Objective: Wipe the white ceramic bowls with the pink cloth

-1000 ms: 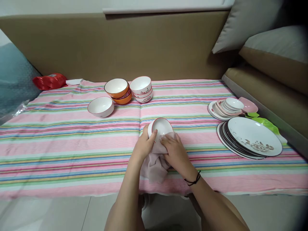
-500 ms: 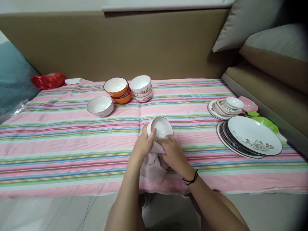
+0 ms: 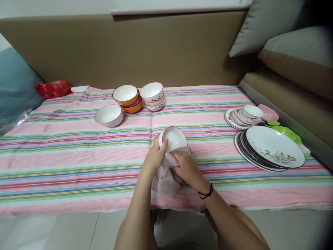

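Note:
A white bowl [image 3: 175, 138] with a thin red rim is tilted toward me above the striped cloth. My left hand [image 3: 155, 156] grips its left side, the thumb over the rim and the other fingers behind the wall. At the bowl's lower edge, my right hand [image 3: 186, 166] is closed on a pale pink cloth [image 3: 166, 180]. Its fingertips are partly hidden in the folds. The rest of the pink cloth hangs down between my forearms onto the striped covering.
A striped tablecloth [image 3: 78, 156] covers the surface. Further back are a single white bowl [image 3: 109, 116], stacked orange bowls [image 3: 126, 95] and stacked white bowls [image 3: 152, 92]. On the right stand large plates [image 3: 275, 146] and small dishes [image 3: 249, 113]. A red bundle [image 3: 54, 89] lies far left.
My right hand has shifted slightly along the bowl's lower edge, and its fingers look more curled into the pink cloth. The left hand keeps its hold on the bowl.

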`<state>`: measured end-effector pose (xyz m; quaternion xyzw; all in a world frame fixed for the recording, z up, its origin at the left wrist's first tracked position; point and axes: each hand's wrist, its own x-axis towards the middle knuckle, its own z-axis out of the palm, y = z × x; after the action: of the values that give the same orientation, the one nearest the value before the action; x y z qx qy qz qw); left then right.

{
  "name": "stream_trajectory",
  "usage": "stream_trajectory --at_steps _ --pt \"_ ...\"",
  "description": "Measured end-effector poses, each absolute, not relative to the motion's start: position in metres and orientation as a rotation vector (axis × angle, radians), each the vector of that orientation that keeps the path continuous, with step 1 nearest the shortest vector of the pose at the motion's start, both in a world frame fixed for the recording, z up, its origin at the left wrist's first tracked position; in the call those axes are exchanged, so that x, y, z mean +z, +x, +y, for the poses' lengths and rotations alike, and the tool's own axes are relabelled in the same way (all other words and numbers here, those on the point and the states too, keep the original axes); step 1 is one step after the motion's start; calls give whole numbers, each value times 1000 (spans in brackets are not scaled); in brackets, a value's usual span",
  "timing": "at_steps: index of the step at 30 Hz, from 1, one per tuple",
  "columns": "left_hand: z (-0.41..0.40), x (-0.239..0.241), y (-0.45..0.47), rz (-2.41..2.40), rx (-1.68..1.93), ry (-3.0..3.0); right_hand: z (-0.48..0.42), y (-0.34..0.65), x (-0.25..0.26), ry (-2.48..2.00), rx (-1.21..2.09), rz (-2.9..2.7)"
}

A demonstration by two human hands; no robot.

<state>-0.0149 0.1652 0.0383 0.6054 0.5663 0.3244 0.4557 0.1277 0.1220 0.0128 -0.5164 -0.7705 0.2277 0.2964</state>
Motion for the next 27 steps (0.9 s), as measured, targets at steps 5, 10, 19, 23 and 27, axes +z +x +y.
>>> stream_trajectory --at_steps 5,10,19,23,27 --pt "164 39 -14 1395 763 1507 124 136 7 -1566 318 -2166" --pt "165 40 -14 1396 780 1515 121 129 11 -1539 398 -2179" --pt "164 42 -16 1412 715 1489 120 139 13 -1440 487 -2217" --pt "163 43 -15 1487 677 1468 123 145 10 -1560 384 -2244" --pt "164 46 -14 1537 669 1438 124 139 13 -1461 501 -2151"
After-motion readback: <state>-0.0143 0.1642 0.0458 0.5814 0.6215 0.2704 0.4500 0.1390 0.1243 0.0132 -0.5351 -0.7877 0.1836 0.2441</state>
